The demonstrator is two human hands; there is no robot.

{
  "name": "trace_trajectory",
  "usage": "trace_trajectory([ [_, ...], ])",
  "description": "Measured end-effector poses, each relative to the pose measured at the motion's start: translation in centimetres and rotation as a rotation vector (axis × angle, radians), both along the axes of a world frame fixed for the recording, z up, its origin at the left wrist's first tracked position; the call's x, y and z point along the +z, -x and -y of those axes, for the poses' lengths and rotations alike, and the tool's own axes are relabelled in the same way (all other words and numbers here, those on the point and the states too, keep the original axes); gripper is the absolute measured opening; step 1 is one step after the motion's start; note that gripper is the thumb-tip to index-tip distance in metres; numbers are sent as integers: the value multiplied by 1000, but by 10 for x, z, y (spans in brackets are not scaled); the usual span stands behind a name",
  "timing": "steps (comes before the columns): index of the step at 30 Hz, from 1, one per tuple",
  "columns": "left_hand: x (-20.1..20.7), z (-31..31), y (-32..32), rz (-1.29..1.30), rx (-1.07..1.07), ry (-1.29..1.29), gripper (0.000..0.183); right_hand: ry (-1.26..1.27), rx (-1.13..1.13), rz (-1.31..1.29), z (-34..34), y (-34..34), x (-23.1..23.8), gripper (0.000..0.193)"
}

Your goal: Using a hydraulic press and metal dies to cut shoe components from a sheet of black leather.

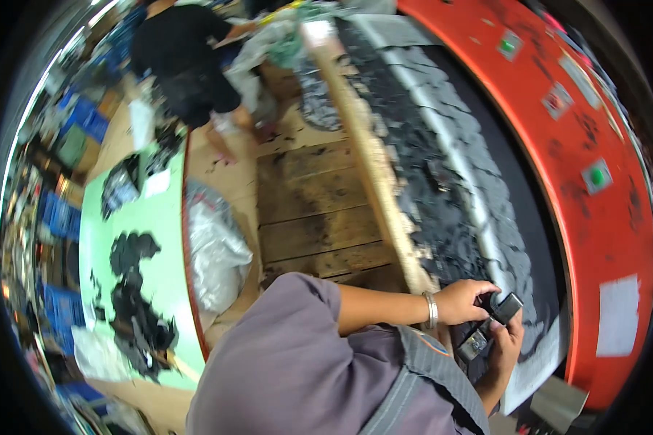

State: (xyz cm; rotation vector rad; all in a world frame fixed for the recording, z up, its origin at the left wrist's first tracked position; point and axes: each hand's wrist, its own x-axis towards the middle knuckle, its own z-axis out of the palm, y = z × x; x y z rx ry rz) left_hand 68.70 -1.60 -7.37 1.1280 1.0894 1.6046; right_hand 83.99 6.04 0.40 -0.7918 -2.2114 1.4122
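My left hand (pixel 461 302), a silver bangle at its wrist, reaches across to the right and closes its fingertips on a small black block-like piece (pixel 506 309). From below, my right hand (pixel 508 342) wraps its fingers round the same piece, thumb toward my left hand. Right by the thumb is a dark boxy thing with a shiny face (pixel 474 345); whether my right hand touches it I cannot tell. Under and beyond both hands runs a long bench strip with overlapping grey flat pieces (pixel 479 148) and a heap of black scraps (pixel 432 196).
A red machine panel (pixel 559 145) with green buttons curves along the right. A wooden rail (pixel 366 159) edges the bench. To the left stand a green table (pixel 98 239) with black pieces and a clear plastic bag (pixel 218 254). Another person (pixel 181 58) stands at the far left.
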Motion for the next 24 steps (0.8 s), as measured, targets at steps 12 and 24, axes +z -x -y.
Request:
trace_trajectory([
  [12, -44, 180, 88, -72, 557, 342, 26, -509, 309, 345, 14, 128, -10, 14],
  [24, -166, 617, 190, 497, 2145, 747, 43, -741, 51, 523, -107, 240, -91, 40],
])
